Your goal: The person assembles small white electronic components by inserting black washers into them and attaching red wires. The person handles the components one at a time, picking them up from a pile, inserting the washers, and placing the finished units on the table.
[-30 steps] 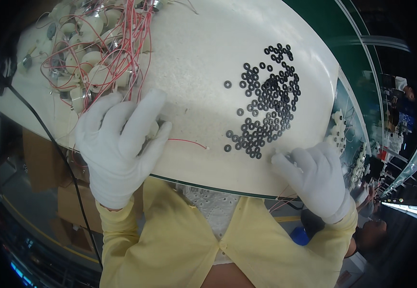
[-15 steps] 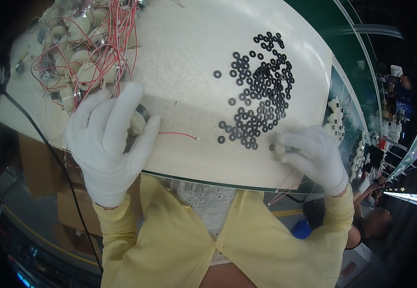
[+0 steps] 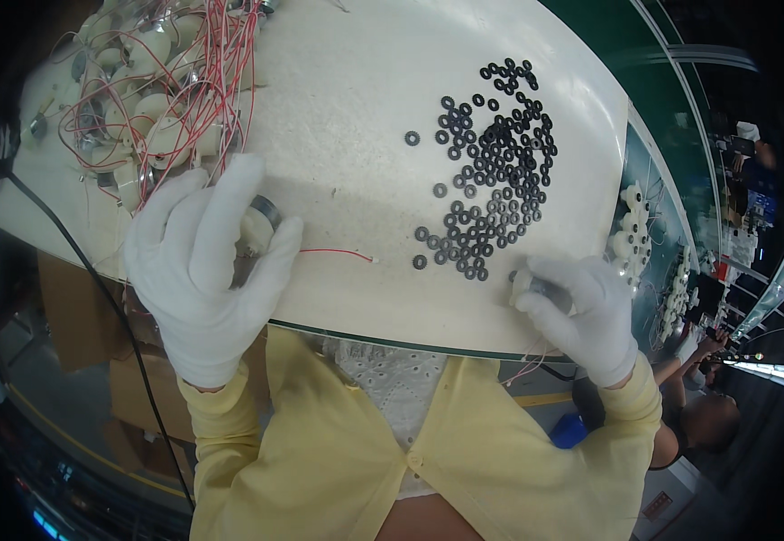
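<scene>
Near the table's (image 3: 347,81) front edge, the gloved left hand (image 3: 198,270) closed round a small motor (image 3: 259,223) with a red wire (image 3: 333,252). The right hand (image 3: 581,311) gripped what looked like another motor (image 3: 536,287), just beside the black washers (image 3: 491,171).

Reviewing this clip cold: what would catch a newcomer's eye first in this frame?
Most likely the dense scatter of small black rings on the white work surface, right of centre. Next, the tangle of red-wired white parts heaped at the upper left. In front, two white-gloved hands: the left hand grips a small metal-capped cylinder trailing a red wire, and the right hand holds a similar piece at the rings' near edge.
</scene>
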`<action>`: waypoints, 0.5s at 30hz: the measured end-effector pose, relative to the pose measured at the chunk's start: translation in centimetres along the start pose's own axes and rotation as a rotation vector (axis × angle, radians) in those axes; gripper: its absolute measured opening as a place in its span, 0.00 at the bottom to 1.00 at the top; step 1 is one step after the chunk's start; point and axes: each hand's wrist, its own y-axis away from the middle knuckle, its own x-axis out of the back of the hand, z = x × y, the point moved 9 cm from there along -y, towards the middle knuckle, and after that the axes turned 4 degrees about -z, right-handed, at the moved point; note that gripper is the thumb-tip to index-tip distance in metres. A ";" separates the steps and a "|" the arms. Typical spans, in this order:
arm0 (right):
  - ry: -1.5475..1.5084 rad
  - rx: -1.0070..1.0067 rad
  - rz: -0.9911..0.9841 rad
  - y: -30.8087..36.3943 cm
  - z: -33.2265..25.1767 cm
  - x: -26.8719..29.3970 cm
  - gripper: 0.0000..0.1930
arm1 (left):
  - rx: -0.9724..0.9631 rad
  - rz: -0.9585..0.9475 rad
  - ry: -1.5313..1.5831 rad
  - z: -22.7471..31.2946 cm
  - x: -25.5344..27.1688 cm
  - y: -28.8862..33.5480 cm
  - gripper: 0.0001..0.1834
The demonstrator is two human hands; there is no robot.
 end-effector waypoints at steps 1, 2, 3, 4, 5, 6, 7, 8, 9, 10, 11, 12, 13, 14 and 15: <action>0.017 -0.011 0.011 0.0 -0.2 0.0 0.18 | -0.002 -0.001 -0.003 0.0 0.0 0.0 0.32; 0.035 -0.023 0.022 0.1 -0.3 0.0 0.18 | -0.002 -0.005 -0.012 0.0 0.0 0.0 0.32; 0.037 -0.020 0.017 0.3 -0.4 -0.1 0.18 | 0.000 -0.010 -0.013 0.0 0.0 0.0 0.32; 0.040 -0.018 0.010 0.5 -0.4 -0.3 0.17 | 0.002 -0.015 -0.012 0.0 -0.1 0.0 0.33; 0.043 -0.015 0.004 0.6 -0.4 -0.4 0.17 | 0.005 -0.021 -0.004 -0.2 -0.1 0.0 0.33; 0.072 -0.003 -0.007 0.5 -0.6 -0.4 0.17 | 0.007 -0.024 -0.007 -0.2 -0.1 0.0 0.33; 0.100 0.009 -0.018 0.3 -0.9 -0.4 0.17 | 0.009 -0.026 -0.010 -0.2 -0.1 0.0 0.34; 0.129 0.022 -0.029 0.1 -1.1 -0.4 0.17 | 0.010 -0.025 -0.026 -0.1 0.0 0.1 0.34; 0.114 0.029 -0.036 -0.2 -1.3 -0.5 0.18 | 0.012 -0.025 -0.032 -0.1 0.0 0.1 0.34; 0.101 0.030 -0.041 -0.4 -1.4 -0.4 0.18 | 0.012 -0.026 -0.033 -0.1 0.0 0.0 0.34; 0.087 0.031 -0.046 -0.5 -1.5 -0.4 0.18 | 0.014 -0.029 -0.024 -0.2 -0.1 0.0 0.34; 0.068 0.010 -0.076 -0.4 -1.2 -0.6 0.18 | 0.014 -0.031 -0.020 -0.2 -0.1 -0.1 0.34; 0.054 -0.009 -0.100 -0.3 -0.9 -0.7 0.18 | 0.013 -0.028 -0.018 -0.2 -0.1 -0.1 0.33; 0.038 -0.028 -0.123 -0.2 -0.6 -0.8 0.18 | 0.010 -0.025 -0.020 -0.1 0.0 0.0 0.33; 0.017 -0.015 -0.080 0.0 -0.6 -0.7 0.17 | 0.007 -0.022 -0.022 -0.1 0.0 0.0 0.33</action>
